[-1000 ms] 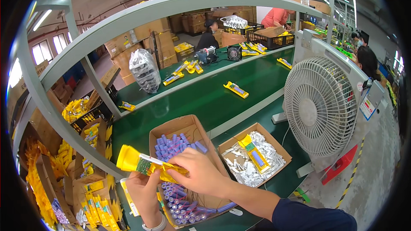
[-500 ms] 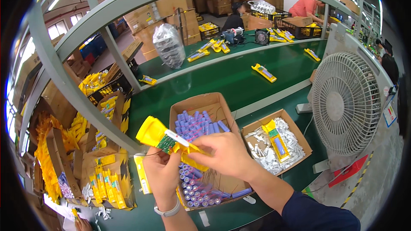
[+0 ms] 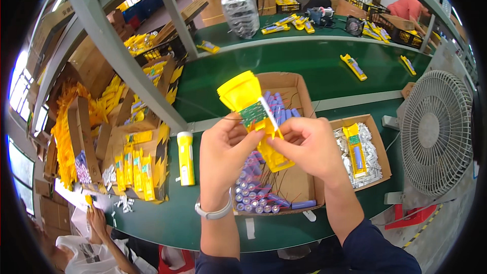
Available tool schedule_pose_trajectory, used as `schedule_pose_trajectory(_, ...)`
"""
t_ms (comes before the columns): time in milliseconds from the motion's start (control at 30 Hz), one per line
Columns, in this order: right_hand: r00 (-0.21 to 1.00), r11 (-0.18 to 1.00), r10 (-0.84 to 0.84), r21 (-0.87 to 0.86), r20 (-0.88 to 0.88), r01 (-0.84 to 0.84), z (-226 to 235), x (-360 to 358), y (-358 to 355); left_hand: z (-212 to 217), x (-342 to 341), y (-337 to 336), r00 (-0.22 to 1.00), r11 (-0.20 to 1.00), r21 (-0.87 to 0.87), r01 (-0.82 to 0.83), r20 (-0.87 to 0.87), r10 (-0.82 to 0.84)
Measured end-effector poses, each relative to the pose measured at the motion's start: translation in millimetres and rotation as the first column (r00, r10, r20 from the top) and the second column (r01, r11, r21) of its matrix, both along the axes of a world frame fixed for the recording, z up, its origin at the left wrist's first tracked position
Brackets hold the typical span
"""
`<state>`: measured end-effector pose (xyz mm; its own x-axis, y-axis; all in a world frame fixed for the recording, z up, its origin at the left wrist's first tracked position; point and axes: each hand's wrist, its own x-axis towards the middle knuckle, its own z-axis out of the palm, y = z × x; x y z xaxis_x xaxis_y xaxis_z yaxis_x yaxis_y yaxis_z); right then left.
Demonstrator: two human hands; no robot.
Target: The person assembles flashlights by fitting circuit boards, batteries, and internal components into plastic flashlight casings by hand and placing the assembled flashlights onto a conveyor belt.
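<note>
Above a box of batteries I hold a yellow flashlight housing (image 3: 238, 91) with its wide head up and to the left. A green circuit board (image 3: 252, 114) sits in it, with a slim white strip (image 3: 269, 111) along its right side. My left hand (image 3: 228, 147) grips the housing near the board, thumb against it. My right hand (image 3: 307, 144) pinches at its lower right part; whether a small piece is between those fingertips is hidden. Purple cylindrical batteries (image 3: 253, 193) with thin red wires fill the left side of the cardboard box (image 3: 304, 185) below.
Right of it, a smaller box (image 3: 384, 165) holds silvery-white pieces, with a yellow housing (image 3: 356, 152) on top. A yellow-and-white flashlight (image 3: 185, 160) stands out on the green table at left. A fan (image 3: 431, 132) is at right. A co-worker's hand (image 3: 95, 218) shows lower left.
The view has shifted, so the table sits further left and more of the lower-left co-worker shows. My hands and the housing appear higher and further right, the housing still held in both hands.
</note>
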<state>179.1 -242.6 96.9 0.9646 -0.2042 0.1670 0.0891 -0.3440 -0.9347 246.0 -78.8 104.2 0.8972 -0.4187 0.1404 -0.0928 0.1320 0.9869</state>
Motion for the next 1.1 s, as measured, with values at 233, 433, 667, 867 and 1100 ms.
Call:
schedule_pose_trajectory(233,0.995,0.998,-0.016,-0.057,0.100,0.022,-6,5,5,-6,6,-3,0.999,0.999,-0.025,-0.023,0.026,0.024)
schedule_pose_trajectory(433,0.994,1.000,-0.005,-0.022,0.111,0.008,3,0,9,-5,5,1,0.996,0.997,-0.034,-0.067,0.059,0.069)
schedule_pose_trajectory(667,0.983,0.994,-0.076,-0.067,0.169,0.089,9,-13,-5,0,0,7,0.992,0.993,-0.037,-0.108,0.057,0.110)
schedule_pose_trajectory(867,0.853,0.949,-0.316,0.137,0.416,0.285,35,-78,-28,-6,9,11,0.964,0.970,-0.121,-0.210,0.142,0.227)
schedule_pose_trajectory(1100,0.880,0.709,-0.449,-0.661,-0.155,0.246,-79,-96,-115,6,5,24,0.962,0.973,-0.127,-0.193,0.169,0.213)
